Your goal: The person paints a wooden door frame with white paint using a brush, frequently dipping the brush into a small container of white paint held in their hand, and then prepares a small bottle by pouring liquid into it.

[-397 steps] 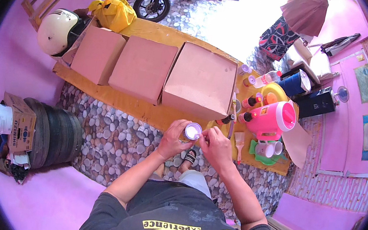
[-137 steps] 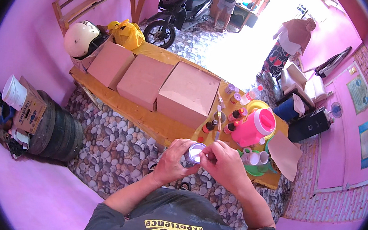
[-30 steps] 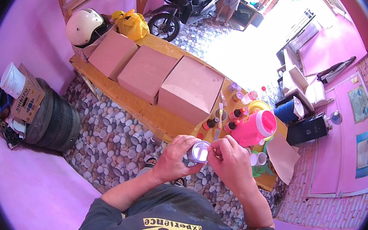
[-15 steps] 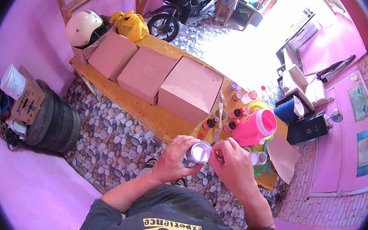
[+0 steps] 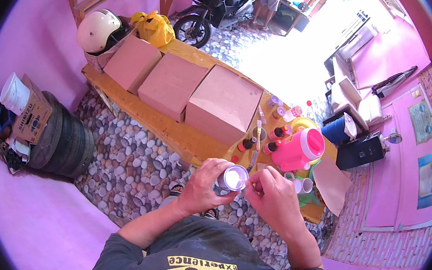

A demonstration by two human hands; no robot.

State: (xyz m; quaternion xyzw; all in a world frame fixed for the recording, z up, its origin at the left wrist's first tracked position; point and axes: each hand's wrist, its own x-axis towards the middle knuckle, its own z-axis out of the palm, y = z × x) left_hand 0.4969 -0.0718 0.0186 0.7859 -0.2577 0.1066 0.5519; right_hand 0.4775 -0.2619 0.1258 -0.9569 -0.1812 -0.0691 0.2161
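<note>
My left hand [image 5: 203, 188] grips a small tub [image 5: 231, 176] with a lilac rim and white contents, fingers round its side. My right hand [image 5: 267, 191] is pinched at the tub's right rim on a thin pale utensil [image 5: 244, 183]. Beyond my hands, on the yellow table [image 5: 165, 130], are small dark bottles [image 5: 247, 144] with red labels, brushes [image 5: 259, 133], lilac-lidded containers [image 5: 274, 102], a pink jug [image 5: 302, 147] and white mugs [image 5: 307, 185] on something green.
Three cardboard boxes [image 5: 222, 99] line the table, with a helmet [image 5: 96, 31] and yellow bag [image 5: 156, 29] at its left end. Tyres [image 5: 66, 142] stand left, a sofa [image 5: 355, 103] right, a scooter [image 5: 212, 3] behind, near another person [image 5: 266, 3].
The person in a brown head covering, seen at back right earlier, is gone. Reddish cloth at lower right one second ago has left view. My right hand shifts slightly at the rim.
</note>
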